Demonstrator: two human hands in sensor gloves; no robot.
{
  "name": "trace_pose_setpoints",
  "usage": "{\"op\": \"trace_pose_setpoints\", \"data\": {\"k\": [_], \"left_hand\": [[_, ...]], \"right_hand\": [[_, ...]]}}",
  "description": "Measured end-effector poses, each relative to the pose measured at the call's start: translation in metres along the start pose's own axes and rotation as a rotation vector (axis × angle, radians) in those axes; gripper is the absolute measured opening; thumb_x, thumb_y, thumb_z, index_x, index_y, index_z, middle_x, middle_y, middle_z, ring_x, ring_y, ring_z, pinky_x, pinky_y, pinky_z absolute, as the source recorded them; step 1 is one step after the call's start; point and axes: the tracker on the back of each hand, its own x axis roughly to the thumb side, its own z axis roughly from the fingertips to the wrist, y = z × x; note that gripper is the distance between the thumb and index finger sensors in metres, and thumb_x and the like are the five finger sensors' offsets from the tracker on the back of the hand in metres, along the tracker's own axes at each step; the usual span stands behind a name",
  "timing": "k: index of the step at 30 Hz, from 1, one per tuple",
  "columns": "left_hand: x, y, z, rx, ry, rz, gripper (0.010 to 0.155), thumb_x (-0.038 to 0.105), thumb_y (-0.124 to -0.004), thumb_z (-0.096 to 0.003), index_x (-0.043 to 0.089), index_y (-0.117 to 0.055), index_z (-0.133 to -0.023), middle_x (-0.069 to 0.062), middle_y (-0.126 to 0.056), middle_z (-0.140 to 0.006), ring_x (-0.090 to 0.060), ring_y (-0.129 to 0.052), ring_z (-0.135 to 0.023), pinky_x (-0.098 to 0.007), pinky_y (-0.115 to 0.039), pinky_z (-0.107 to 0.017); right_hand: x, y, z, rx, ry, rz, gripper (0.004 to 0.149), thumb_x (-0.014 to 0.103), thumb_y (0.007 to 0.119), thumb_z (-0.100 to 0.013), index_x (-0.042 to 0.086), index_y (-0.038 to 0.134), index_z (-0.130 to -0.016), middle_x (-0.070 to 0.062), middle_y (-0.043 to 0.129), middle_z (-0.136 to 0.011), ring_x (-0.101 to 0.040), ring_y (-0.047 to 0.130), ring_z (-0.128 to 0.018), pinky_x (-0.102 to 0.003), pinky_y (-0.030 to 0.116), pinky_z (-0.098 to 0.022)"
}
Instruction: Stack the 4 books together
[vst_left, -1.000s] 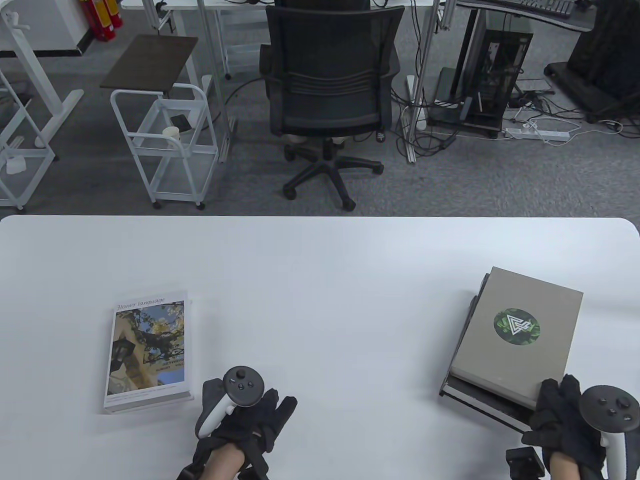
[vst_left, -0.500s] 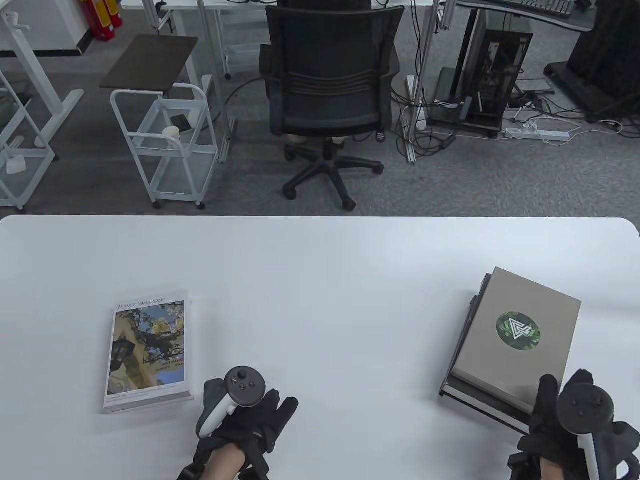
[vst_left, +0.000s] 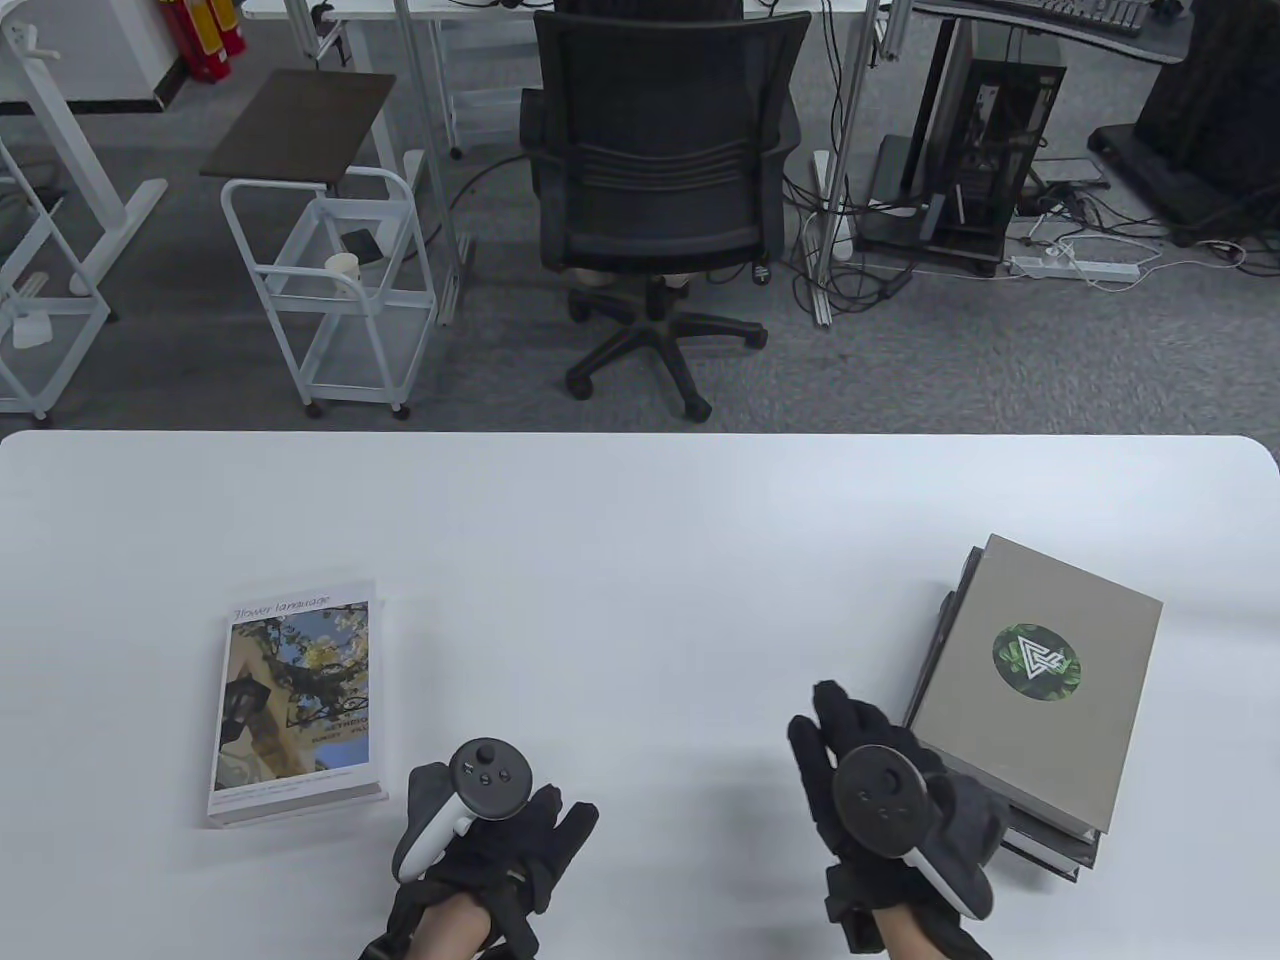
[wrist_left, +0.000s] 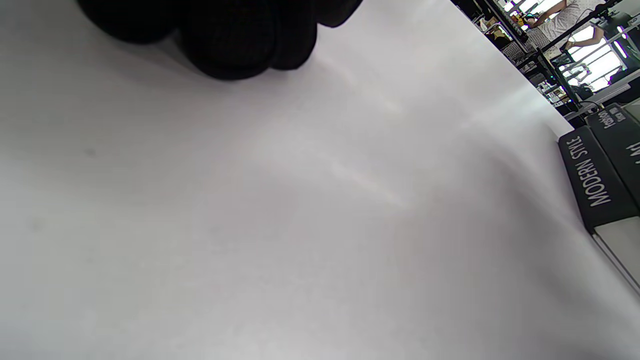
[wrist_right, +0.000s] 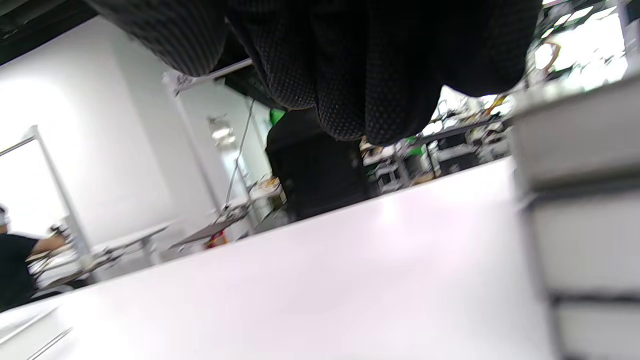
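A: Three books sit piled at the right of the white tabletop (vst_left: 640, 560), with the right hand (vst_left: 885, 800) just beside the pile's left near corner.

B: The grey book (vst_left: 1040, 690) on top has a plain taupe cover with a round green leafy badge and a white triangle logo in the middle. Beneath it the edges of two darker books (vst_left: 1050, 845) poke out at the near side, a little askew.

A: How is that right hand lying?

B: Fingers stretched forward and together, palm down, gripping nothing. Whether its far edge touches the pile I cannot tell; the tracker covers that spot.

A: The right wrist view shows pale page blocks (wrist_right: 580, 190) layered to the right of the dotted glove fingers (wrist_right: 370, 75), blurred.

B: The left wrist view catches a black spine reading MODERN STYLE (wrist_left: 592, 172) at the far right, well away from that hand's fingers (wrist_left: 235, 35).

A: And the left hand (vst_left: 490, 840)?

B: Flat on the tabletop, fingers loosely spread, holding nothing. Just to its left lies the flower book (vst_left: 295, 700), white-bordered, with a photo of a lantern, blossoms and blue sky, titled "Flower language".

A: So that one lies alone, well apart from the pile beside the right hand.
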Motion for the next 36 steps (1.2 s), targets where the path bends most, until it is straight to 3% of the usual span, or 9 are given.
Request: {"op": "trace_pose_setpoints", "data": {"k": [6, 11, 18, 23, 27, 30, 33, 36], "left_hand": [[0.000, 0.002, 0.000, -0.003, -0.005, 0.013, 0.080, 0.065, -0.050, -0.0484, 0.012, -0.049, -0.108, -0.016, -0.070, -0.091, -0.030, -0.084, -0.067, -0.055, -0.071, -0.053], [-0.002, 0.006, -0.001, 0.018, -0.015, 0.032, 0.078, 0.064, -0.051, -0.0488, 0.011, -0.055, -0.106, -0.016, -0.076, -0.088, -0.031, -0.089, -0.063, -0.055, -0.074, -0.050], [0.006, 0.015, 0.002, 0.054, -0.058, 0.030, 0.077, 0.064, -0.052, -0.0491, 0.011, -0.058, -0.105, -0.017, -0.078, -0.090, -0.035, -0.091, -0.067, -0.057, -0.074, -0.052], [0.006, 0.036, 0.019, 0.183, -0.098, 0.076, 0.077, 0.063, -0.053, -0.0495, 0.011, -0.056, -0.106, -0.018, -0.073, -0.094, -0.037, -0.087, -0.073, -0.059, -0.071, -0.056], [-0.002, 0.066, 0.040, 0.421, -0.096, 0.098, 0.077, 0.063, -0.056, -0.0491, 0.014, -0.049, -0.109, -0.017, -0.059, -0.104, -0.043, -0.065, -0.092, -0.063, -0.054, -0.068], [-0.023, 0.090, 0.054, 0.569, 0.009, 0.085, 0.078, 0.063, -0.059, -0.0490, 0.021, -0.041, -0.112, -0.014, -0.036, -0.112, -0.043, -0.030, -0.104, -0.063, -0.027, -0.075], [-0.056, 0.105, 0.061, 0.636, 0.141, 0.192, 0.079, 0.062, -0.062, -0.0495, 0.027, -0.033, -0.113, -0.011, -0.017, -0.114, -0.040, -0.011, -0.105, -0.063, -0.016, -0.074], [-0.086, 0.110, 0.060, 0.639, 0.260, 0.255, 0.080, 0.062, -0.062, -0.0498, 0.029, -0.027, -0.113, -0.008, -0.007, -0.113, -0.036, 0.000, -0.105, -0.062, -0.011, -0.073]], "right_hand": [[0.030, 0.049, -0.013, 0.223, -0.023, -0.020, 0.056, 0.051, 0.060, -0.066, 0.012, 0.070, -0.105, -0.018, 0.084, -0.092, -0.037, 0.090, -0.069, -0.045, 0.080, -0.051], [0.036, 0.085, -0.014, 0.285, -0.036, 0.079, 0.057, 0.051, 0.060, -0.065, 0.012, 0.069, -0.106, -0.018, 0.083, -0.094, -0.039, 0.088, -0.073, -0.046, 0.079, -0.053], [0.032, 0.089, -0.014, 0.330, -0.033, 0.006, 0.058, 0.051, 0.060, -0.065, 0.011, 0.069, -0.106, -0.020, 0.082, -0.094, -0.040, 0.088, -0.073, -0.048, 0.079, -0.054], [0.033, 0.092, -0.014, 0.357, -0.041, -0.006, 0.058, 0.051, 0.060, -0.066, 0.011, 0.069, -0.106, -0.020, 0.082, -0.094, -0.040, 0.088, -0.073, -0.048, 0.079, -0.054], [0.029, 0.093, -0.015, 0.369, -0.023, -0.025, 0.058, 0.051, 0.060, -0.066, 0.011, 0.068, -0.107, -0.020, 0.082, -0.095, -0.041, 0.087, -0.074, -0.048, 0.079, -0.055], [0.029, 0.094, -0.015, 0.374, -0.018, -0.037, 0.059, 0.051, 0.060, -0.066, 0.010, 0.068, -0.107, -0.020, 0.082, -0.095, -0.041, 0.087, -0.074, -0.048, 0.079, -0.054], [0.030, 0.094, -0.015, 0.377, -0.026, -0.039, 0.059, 0.051, 0.060, -0.066, 0.010, 0.068, -0.107, -0.020, 0.081, -0.095, -0.041, 0.087, -0.074, -0.048, 0.079, -0.055], [0.032, 0.095, -0.014, 0.381, -0.036, -0.043, 0.059, 0.052, 0.060, -0.066, 0.011, 0.068, -0.107, -0.020, 0.081, -0.095, -0.041, 0.087, -0.074, -0.048, 0.079, -0.055]]}}
